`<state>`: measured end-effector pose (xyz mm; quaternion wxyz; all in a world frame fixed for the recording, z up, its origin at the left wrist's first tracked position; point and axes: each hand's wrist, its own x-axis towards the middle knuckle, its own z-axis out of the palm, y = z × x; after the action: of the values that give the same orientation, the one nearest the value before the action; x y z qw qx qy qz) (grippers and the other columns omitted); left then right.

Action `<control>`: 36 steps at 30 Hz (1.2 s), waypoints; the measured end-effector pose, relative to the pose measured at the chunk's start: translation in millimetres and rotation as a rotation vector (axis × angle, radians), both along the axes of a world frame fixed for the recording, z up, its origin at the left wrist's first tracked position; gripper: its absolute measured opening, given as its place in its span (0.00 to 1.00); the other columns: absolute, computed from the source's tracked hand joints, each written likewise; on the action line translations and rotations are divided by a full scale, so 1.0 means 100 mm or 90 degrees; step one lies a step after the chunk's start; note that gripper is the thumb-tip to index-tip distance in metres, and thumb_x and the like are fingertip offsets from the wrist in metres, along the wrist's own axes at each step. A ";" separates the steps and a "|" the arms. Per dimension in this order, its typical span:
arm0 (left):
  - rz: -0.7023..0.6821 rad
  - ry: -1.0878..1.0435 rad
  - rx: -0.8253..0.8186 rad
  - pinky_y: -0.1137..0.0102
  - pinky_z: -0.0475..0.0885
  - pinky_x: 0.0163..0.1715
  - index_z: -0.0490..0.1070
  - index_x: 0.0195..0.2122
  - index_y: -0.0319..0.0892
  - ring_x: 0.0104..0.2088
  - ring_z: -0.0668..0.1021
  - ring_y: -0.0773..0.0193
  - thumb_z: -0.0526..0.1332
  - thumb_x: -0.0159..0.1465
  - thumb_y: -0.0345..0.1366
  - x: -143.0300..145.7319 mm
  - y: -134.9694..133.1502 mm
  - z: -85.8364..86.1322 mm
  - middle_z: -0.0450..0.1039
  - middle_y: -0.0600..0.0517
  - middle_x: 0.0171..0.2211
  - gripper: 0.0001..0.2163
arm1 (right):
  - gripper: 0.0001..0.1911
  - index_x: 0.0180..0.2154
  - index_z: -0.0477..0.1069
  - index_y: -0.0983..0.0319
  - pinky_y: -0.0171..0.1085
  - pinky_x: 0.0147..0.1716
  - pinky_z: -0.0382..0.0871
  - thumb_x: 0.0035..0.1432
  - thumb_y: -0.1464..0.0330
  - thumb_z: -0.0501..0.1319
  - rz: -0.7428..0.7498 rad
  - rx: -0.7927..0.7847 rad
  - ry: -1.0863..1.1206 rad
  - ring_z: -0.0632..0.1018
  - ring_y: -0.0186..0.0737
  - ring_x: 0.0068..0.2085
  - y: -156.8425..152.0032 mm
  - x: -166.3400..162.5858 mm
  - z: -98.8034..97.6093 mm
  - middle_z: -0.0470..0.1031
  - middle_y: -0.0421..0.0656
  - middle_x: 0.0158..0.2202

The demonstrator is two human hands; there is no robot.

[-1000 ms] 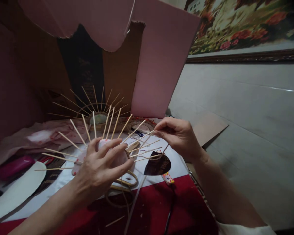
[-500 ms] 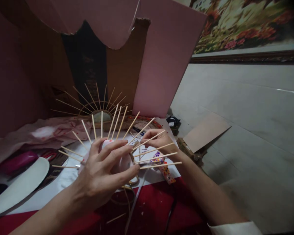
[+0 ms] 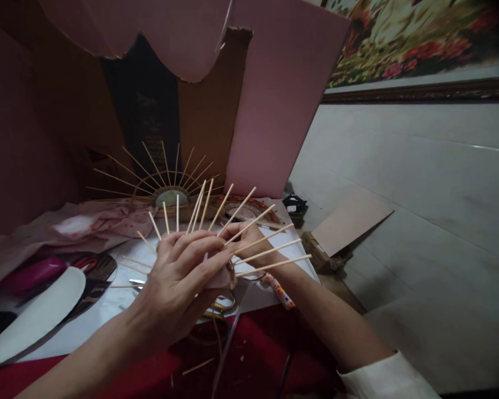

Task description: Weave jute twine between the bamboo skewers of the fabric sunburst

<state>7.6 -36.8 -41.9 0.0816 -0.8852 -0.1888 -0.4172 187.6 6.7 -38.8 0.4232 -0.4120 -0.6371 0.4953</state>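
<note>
A round pale-pink piece with thin wooden sticks fanning out from its edge is held over the table. Across its top lies my left hand, fingers bent around it and gripping it. At the far right edge, behind several sticks, my right hand has its fingers pressed together. What those fingertips hold is hidden. Brown cord or twine shows along the piece's right edge. Below it are gold-handled scissors. A flower-patterned strip lies beside my right forearm.
At the back stands another fan of sticks around an oval centre. Pink cloth, a magenta object and a white curved board are on the left. A pink cardboard panel rises behind; a cardboard box stands right.
The stick-fringed piece has tilted and shifted slightly right with my left hand, whose fingers are closer together. My right hand has moved slightly left, nearer the piece's edge.
</note>
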 end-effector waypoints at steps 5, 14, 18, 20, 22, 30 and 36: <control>0.034 -0.008 0.005 0.52 0.64 0.49 0.61 0.53 0.42 0.52 0.68 0.50 0.58 0.61 0.26 -0.01 0.06 0.07 0.67 0.42 0.49 0.19 | 0.08 0.22 0.70 0.65 0.31 0.21 0.61 0.41 0.67 0.66 -0.018 0.054 -0.027 0.69 0.30 0.21 0.20 0.11 0.00 0.69 0.36 0.20; 0.112 -0.085 0.031 0.52 0.65 0.50 0.62 0.52 0.46 0.51 0.71 0.51 0.62 0.59 0.30 -0.13 0.28 0.14 0.69 0.46 0.49 0.19 | 0.14 0.39 0.74 0.64 0.36 0.40 0.68 0.61 0.62 0.54 -0.180 0.252 -0.238 0.76 0.37 0.40 0.17 0.85 0.10 0.78 0.45 0.38; 0.151 -0.125 0.027 0.52 0.67 0.50 0.63 0.52 0.48 0.51 0.71 0.51 0.62 0.59 0.32 -0.22 0.38 0.06 0.68 0.47 0.49 0.19 | 0.15 0.27 0.72 0.63 0.37 0.33 0.65 0.61 0.63 0.53 -0.326 0.229 -0.393 0.75 0.38 0.31 -0.20 1.12 -0.06 0.75 0.44 0.26; 0.165 -0.127 -0.003 0.51 0.66 0.51 0.62 0.53 0.50 0.52 0.70 0.51 0.60 0.61 0.32 -0.23 0.40 0.01 0.67 0.47 0.50 0.19 | 0.13 0.25 0.72 0.63 0.38 0.31 0.63 0.57 0.64 0.58 -0.323 0.198 -0.463 0.73 0.39 0.27 -0.44 1.11 -0.21 0.74 0.43 0.24; 0.174 -0.122 -0.027 0.50 0.65 0.53 0.61 0.53 0.51 0.53 0.69 0.51 0.58 0.62 0.32 -0.23 0.41 -0.03 0.66 0.47 0.51 0.18 | 0.12 0.35 0.73 0.63 0.39 0.34 0.65 0.57 0.61 0.59 -0.294 0.121 -0.636 0.75 0.43 0.32 -0.67 1.02 -0.39 0.76 0.45 0.30; 0.165 -0.095 -0.016 0.47 0.65 0.51 0.63 0.51 0.47 0.51 0.70 0.48 0.58 0.62 0.32 -0.23 0.45 -0.14 0.68 0.49 0.49 0.16 | 0.28 0.61 0.53 0.70 0.47 0.45 0.69 0.63 0.65 0.52 -0.351 0.073 -0.737 0.74 0.54 0.47 -0.91 0.74 -0.94 0.69 0.58 0.47; 0.162 -0.084 0.017 0.50 0.68 0.49 0.63 0.50 0.44 0.49 0.72 0.50 0.63 0.58 0.30 -0.22 0.45 -0.20 0.69 0.46 0.48 0.18 | 0.26 0.62 0.48 0.63 0.49 0.49 0.68 0.65 0.67 0.49 -0.358 0.166 -0.590 0.70 0.51 0.52 -0.91 0.89 -1.00 0.64 0.55 0.51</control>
<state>-14.5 8.2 -61.4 0.1329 -0.8236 -0.2986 -0.4635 277.0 -84.0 -138.4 0.2622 -0.6849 -0.6782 0.0475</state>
